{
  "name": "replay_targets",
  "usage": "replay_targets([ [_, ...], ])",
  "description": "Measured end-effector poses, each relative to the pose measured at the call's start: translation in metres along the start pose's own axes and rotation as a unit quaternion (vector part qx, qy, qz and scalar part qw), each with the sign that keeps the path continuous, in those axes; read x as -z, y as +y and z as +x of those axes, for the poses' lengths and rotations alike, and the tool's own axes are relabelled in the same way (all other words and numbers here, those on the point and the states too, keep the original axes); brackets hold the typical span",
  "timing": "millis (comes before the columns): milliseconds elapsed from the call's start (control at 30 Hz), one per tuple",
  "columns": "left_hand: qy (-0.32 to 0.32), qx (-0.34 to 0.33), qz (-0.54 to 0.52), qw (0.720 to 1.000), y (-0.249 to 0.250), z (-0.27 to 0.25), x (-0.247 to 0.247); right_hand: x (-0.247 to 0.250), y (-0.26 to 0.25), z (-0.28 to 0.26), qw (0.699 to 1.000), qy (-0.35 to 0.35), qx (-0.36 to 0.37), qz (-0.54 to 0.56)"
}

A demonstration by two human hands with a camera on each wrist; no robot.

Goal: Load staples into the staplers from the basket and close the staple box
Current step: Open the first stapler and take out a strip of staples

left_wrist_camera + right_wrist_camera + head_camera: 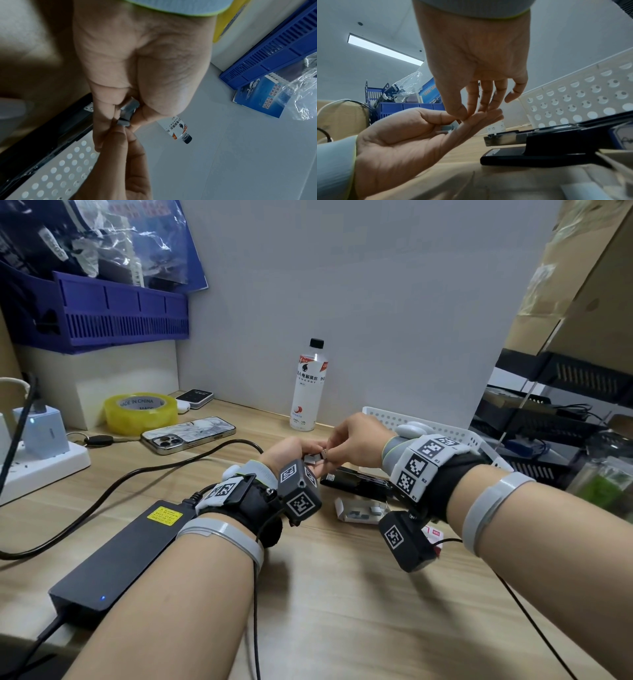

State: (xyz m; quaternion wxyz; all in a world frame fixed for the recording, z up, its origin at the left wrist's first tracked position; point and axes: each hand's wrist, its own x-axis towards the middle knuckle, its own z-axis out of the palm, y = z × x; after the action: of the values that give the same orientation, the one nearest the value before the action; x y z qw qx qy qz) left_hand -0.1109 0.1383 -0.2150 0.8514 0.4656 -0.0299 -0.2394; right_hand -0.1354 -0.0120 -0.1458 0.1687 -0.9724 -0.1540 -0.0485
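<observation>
My left hand (pixel 291 451): cradles staple strips (pixel 130 106) between thumb and fingers. My right hand (pixel 356 440): pinches one strip (pixel 323 454). Black stapler (pixel 359 482): open, just below. Staple box (pixel 359 510): open, nearer. Risk: strip crumbling under pinch, scattering.

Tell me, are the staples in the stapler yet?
Not yet. Done: the black stapler lies swung open on the wooden desk, and the small white cardboard staple box is open. In hand: the left hand and right hand both pinch grey metal staple strips above it. Left: put staples in, shut the stapler, close the box.
</observation>
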Motion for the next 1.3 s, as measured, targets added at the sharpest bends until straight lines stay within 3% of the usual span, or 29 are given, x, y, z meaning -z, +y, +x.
replay_targets([
  [233,0.045,-0.002,-0.022,0.999,-0.002,-0.011,-0.013,-0.004,0.004,0.002,0.999,0.026,0.018,-0.003],
  [500,0.032,0.009,-0.138,0.99,-0.001,-0.01,-0.01,0.004,0.011,0.0,0.996,0.071,0.046,0.002],
  [633,0.009,0.019,-0.118,0.993,-0.002,-0.017,-0.016,0.002,0.013,0.0,0.994,0.089,0.07,-0.01],
  [867,-0.027,0.053,-0.153,0.986,-0.001,-0.015,-0.005,0.009,0.016,0.001,0.994,0.055,0.096,0.01],
  [1067,-0.043,0.114,-0.207,0.971,0.0,-0.017,-0.002,0.021,0.027,-0.001,0.988,0.0,0.122,0.096],
  [1300,-0.063,0.139,-0.147,0.977,0.0,-0.022,-0.009,0.024,0.037,-0.001,0.981,-0.05,0.115,0.147],
])
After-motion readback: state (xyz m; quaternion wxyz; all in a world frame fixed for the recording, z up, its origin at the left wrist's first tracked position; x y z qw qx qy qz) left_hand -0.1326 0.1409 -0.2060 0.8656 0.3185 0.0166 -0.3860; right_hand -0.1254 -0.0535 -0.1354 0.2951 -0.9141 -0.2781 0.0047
